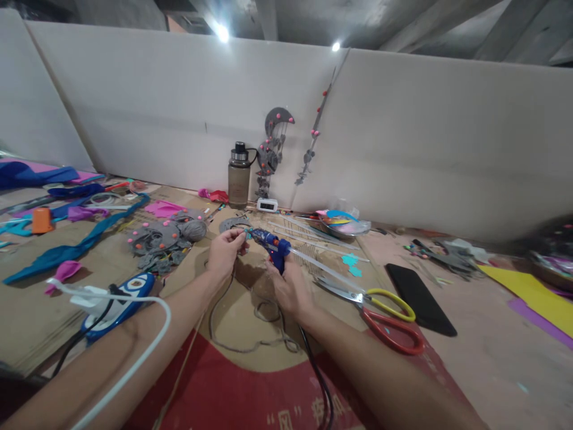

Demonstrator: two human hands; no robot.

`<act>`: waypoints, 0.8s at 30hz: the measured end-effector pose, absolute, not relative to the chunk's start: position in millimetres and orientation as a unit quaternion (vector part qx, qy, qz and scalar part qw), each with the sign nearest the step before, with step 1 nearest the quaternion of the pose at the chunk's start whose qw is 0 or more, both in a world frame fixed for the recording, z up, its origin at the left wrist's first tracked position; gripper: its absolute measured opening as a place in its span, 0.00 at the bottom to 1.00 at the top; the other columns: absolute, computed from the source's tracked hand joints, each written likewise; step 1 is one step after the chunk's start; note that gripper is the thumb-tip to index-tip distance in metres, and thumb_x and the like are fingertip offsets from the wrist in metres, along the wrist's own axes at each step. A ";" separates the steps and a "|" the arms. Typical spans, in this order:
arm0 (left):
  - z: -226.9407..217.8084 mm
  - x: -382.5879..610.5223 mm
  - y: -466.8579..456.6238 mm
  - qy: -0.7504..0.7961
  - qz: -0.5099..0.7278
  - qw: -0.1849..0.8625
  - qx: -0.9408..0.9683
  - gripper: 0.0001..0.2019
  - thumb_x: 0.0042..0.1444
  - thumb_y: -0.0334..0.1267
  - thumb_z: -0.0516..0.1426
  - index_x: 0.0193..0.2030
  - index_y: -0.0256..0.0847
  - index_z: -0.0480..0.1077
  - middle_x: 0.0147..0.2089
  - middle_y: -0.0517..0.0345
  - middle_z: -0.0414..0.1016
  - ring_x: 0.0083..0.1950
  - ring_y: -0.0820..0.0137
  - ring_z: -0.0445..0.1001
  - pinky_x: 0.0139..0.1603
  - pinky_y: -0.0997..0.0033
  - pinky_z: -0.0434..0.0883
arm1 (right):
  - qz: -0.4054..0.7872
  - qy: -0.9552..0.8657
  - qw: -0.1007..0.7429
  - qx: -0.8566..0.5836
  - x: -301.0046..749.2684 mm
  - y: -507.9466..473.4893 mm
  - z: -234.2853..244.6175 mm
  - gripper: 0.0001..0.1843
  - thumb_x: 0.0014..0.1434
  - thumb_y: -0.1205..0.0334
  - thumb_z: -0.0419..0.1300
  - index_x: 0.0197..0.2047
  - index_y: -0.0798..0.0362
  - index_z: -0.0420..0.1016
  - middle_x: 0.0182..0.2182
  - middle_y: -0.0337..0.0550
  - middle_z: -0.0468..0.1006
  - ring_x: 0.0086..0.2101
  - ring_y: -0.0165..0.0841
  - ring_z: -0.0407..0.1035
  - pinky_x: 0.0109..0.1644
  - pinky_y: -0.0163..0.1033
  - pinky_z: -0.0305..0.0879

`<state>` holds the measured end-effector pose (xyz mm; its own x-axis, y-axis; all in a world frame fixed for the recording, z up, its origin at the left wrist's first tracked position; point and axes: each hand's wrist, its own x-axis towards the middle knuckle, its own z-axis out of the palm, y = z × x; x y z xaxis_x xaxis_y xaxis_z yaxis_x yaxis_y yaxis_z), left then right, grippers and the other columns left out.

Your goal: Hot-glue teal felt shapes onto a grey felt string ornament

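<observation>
My right hand (pixel 289 286) is wrapped round the grip of a blue hot glue gun (pixel 271 243), whose black cord (pixel 319 376) runs back toward me. The gun's nozzle points left at my left hand (pixel 224 251). That hand is closed in a pinch on a small piece right at the nozzle tip, too small to name. A grey yarn strand (pixel 250 345) loops on the cardboard below both hands.
Scissors (pixel 385 313) with red and yellow handles lie right of my hands, with a black phone (pixel 419 297) beyond. Grey felt cut-outs (pixel 156 242), a yarn ball (pixel 193 229), a water bottle (pixel 239 176), clear glue sticks (pixel 308 239) and a power strip (pixel 117 304) lie around.
</observation>
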<state>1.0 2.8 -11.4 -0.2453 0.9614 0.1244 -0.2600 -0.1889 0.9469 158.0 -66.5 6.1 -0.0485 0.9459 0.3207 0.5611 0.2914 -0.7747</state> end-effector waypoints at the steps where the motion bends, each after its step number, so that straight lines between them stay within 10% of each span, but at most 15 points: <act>1: -11.1 1.1 2.7 0.436 0.658 0.464 0.401 0.16 0.38 0.44 0.66 0.30 0.35 0.72 0.19 0.61 0.71 0.19 0.77 0.67 0.20 0.78 0.61 | 0.232 -0.688 0.421 -0.544 157.8 -66.3 5.9 0.16 0.60 0.61 0.51 0.50 0.54 0.67 0.40 0.47 0.77 0.38 0.36 0.71 0.46 0.39 0.64; 24: -10.0 2.1 2.0 0.437 0.660 0.461 0.401 0.17 0.38 0.44 0.66 0.30 0.35 0.71 0.18 0.61 0.70 0.19 0.76 0.67 0.20 0.78 0.61 | 0.247 -0.682 0.426 -0.540 157.4 -67.4 6.4 0.13 0.59 0.61 0.51 0.45 0.53 0.68 0.38 0.46 0.77 0.37 0.35 0.71 0.45 0.39 0.65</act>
